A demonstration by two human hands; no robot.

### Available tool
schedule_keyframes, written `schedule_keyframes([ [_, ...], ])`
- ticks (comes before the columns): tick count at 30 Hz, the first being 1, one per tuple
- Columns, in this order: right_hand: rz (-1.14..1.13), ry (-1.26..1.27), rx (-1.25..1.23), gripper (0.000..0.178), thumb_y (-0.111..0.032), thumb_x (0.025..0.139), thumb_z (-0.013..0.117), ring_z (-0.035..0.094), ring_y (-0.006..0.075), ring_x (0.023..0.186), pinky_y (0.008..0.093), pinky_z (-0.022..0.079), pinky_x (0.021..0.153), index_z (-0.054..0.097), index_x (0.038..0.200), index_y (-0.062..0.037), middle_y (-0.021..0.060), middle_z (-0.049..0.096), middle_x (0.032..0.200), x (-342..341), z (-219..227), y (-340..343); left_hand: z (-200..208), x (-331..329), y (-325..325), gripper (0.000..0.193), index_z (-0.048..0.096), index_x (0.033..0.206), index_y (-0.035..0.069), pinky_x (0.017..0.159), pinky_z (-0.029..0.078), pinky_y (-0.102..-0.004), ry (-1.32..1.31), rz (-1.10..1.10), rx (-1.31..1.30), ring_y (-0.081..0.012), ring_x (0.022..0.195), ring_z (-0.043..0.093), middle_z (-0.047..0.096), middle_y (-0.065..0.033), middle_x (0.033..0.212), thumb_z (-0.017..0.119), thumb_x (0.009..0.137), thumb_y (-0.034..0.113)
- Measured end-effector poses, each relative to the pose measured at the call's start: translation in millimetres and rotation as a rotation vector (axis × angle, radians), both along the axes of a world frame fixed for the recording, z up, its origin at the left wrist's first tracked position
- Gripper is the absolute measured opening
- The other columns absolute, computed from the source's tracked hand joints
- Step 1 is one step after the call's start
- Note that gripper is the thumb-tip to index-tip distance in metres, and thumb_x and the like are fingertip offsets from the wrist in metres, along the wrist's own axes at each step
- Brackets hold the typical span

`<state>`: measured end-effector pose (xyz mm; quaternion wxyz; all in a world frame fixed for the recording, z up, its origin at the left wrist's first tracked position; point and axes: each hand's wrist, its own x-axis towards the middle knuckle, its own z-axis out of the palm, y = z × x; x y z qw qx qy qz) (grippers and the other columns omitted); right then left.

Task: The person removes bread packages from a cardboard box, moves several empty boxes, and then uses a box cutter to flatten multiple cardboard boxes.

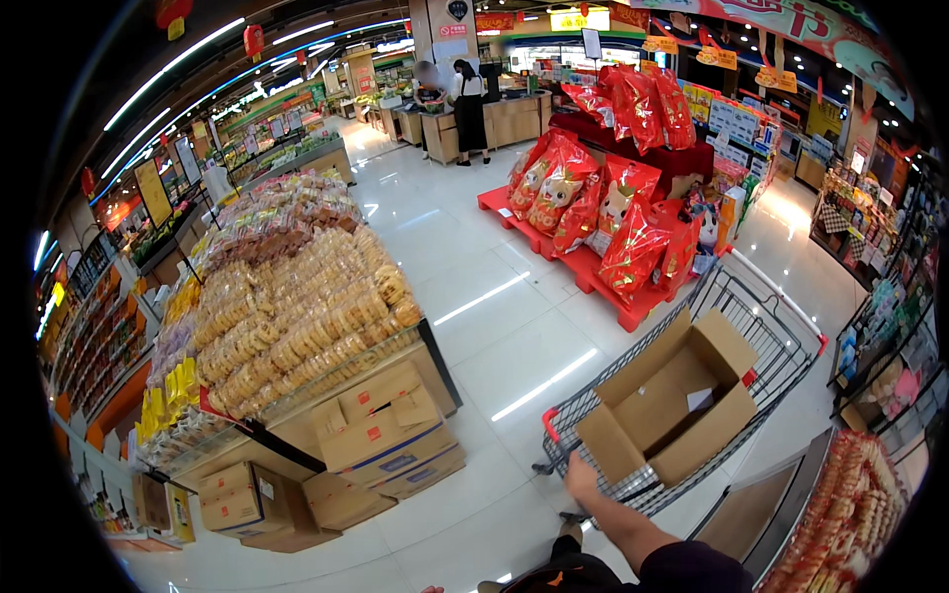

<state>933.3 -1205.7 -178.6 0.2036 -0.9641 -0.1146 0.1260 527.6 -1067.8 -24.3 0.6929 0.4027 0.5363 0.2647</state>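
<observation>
The right hand (583, 480), at 5 o'clock, is mostly closed, its fingers curled at the near edge of a shopping cart (766, 321); the fingertips are hidden, so how tightly it grips cannot be told. Only a sliver of the left hand (432, 590) shows at 6 o'clock on the lower rim, and I cannot tell how open it is or whether it holds anything.

The cart stands at 4 o'clock, a grid of thin dark metal wire with at least two red plastic corners. In it sits one open cardboard box (652, 393), smooth, brown and rectangular, its flaps spread outward. One small white paper (699, 399) lies inside.

At 9 o'clock, a stand carries tight rows of round, bumpy biscuits (311, 316) in shiny clear wrap, too many to count. Below it, between 7 and 8 o'clock, are at least four closed cardboard cartons (386, 425), some with a blue band.

Between 1 and 2 o'clock, glossy, puffed red bags (563, 198) overlap on two levels, the lower on a red pallet (630, 314). More wrapped food (840, 514) is heaped at 4 o'clock, beyond the cart. Toward 12 o'clock, two people (468, 109) stand by a wood-fronted table (440, 138).
</observation>
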Motion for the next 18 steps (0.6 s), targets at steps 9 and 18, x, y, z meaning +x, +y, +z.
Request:
schedule_keyframes([
  [9, -0.288, 0.040, -0.084, 0.020, -0.016, 0.084, 0.056, 0.062, 0.0365, 0.099, 0.0453, 0.050, 0.083, 0.062, 0.101, -0.0085, 0.0184, 0.065, 0.102, 0, -10, 21, 2, -146, 73, 0.035, 0.055, 0.118, 0.002, 0.087, 0.049, -0.0390, 0.034, 0.143, 0.055, -0.0254, 0.104, 0.057, 0.059, -0.0124, 0.113, 0.049, 0.097, 0.030],
  [18, -0.412, 0.176, -0.177, 0.033, -0.015, 0.075, 0.067, 0.063, 0.0304, 0.105, 0.0411, 0.052, 0.086, 0.064, 0.107, -0.0074, 0.0137, 0.066, 0.109, -39, 12, 46, -6, -253, 116, 0.039, 0.054, 0.118, 0.002, 0.087, 0.049, -0.0403, 0.078, 0.403, 0.066, -0.0267, 0.104, 0.057, 0.059, -0.0137, 0.113, 0.055, 0.093, 0.032],
])
